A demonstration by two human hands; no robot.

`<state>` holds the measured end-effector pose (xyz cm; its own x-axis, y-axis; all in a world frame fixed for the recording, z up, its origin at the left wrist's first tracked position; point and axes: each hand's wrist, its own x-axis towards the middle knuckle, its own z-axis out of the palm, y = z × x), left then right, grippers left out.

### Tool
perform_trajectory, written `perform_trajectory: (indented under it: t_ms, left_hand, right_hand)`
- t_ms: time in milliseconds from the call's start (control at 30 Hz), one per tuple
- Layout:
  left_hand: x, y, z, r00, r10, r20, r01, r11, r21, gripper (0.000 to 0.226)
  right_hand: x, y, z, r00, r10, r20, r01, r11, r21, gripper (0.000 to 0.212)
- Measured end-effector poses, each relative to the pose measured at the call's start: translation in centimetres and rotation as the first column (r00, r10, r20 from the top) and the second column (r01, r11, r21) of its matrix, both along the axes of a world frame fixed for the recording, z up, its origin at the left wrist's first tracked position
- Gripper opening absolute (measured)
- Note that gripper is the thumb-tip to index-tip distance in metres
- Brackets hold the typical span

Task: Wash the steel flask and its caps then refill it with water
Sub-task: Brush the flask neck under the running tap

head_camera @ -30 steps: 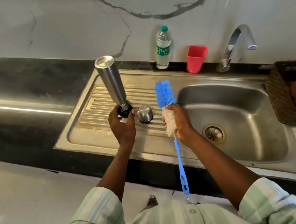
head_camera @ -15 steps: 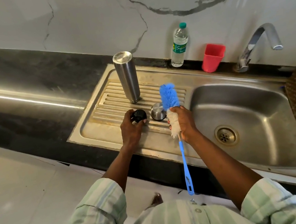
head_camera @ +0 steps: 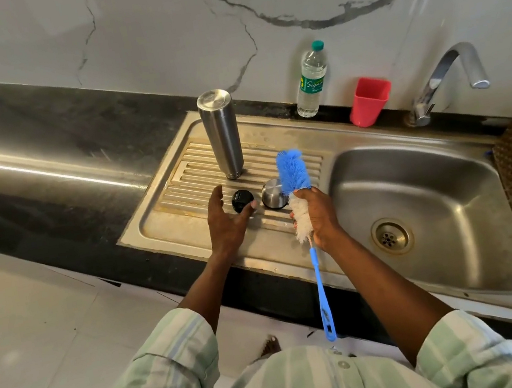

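Flask [head_camera: 221,139] is standing inverted on the sink's drainboard [head_camera: 181,219], at its far left. Black cap [head_camera: 242,200] and steel cap [head_camera: 273,193] are lying side by side nearer. Left hand [head_camera: 224,224] is hovering released, fingers straight, thumb tip just beside the black cap. Right hand [head_camera: 316,214] is grasping the brush [head_camera: 295,187] by its bristles, handle hanging down.

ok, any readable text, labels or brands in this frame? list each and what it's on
"Signa...": green label on the plastic water bottle, cut off by the bottle's curve; the smaller print under it is too blurred to read.
Blue brush handle: a faint raised marking near the end, too small to read.
Steel flask, black cap, steel cap, red cup: no text visible.
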<state>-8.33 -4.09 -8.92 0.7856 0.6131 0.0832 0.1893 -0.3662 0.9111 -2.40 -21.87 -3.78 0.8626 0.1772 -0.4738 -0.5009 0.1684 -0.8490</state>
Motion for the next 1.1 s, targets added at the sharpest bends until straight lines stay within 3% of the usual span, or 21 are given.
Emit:
perform_trajectory:
  t_ms: [133,200,400,500,633,833,1000,1100]
  left_hand:
    - [1.2,0.2,2.1,0.967,0.164,0.194,-0.176,0.983,0.045,0.065]
    - [2.7,0.9,3.7,0.960,0.186,0.210,-0.199,0.979,0.042,0.063]
    - [6.6,2.8,6.1,0.998,0.063,-0.009,-0.063,0.996,0.058,0.106]
    - [8.0,3.1,6.6,0.998,0.030,-0.047,-0.029,0.999,0.027,0.113]
    - [9.6,3.7,7.1,1.000,-0.008,-0.002,0.008,0.998,-0.055,0.096]
    - [10.9,4.1,7.3,1.000,-0.003,-0.008,0.002,0.992,-0.124,0.077]
    - [10.9,4.7,7.0,1.000,0.015,0.021,-0.011,0.988,-0.154,0.070]
    - [10.5,3.9,7.0,0.993,0.041,0.113,-0.010,0.967,-0.256,0.068]
  right_hand:
    - [0.4,0.0,0.5,0.999,0.007,0.035,-0.007,1.000,0.008,0.006]
    - [0.9,0.1,0.9,0.999,-0.007,0.035,0.005,0.999,0.038,0.007]
    - [2.2,0.3,1.6,1.000,-0.003,0.010,0.003,0.998,0.070,0.021]
    - [2.3,0.5,1.9,1.000,0.001,0.014,-0.002,0.997,0.074,0.031]
    - [2.2,0.6,2.1,1.000,-0.008,0.008,0.008,0.994,0.107,0.035]
    - [1.9,-0.4,1.8,0.999,-0.042,0.006,0.040,0.989,0.141,0.006]
    - [1.4,-1.5,2.2,0.997,-0.070,0.040,0.064,0.991,0.115,0.011]
    - [1.3,-2.3,2.6,0.997,-0.069,0.046,0.063,0.990,0.125,0.021]
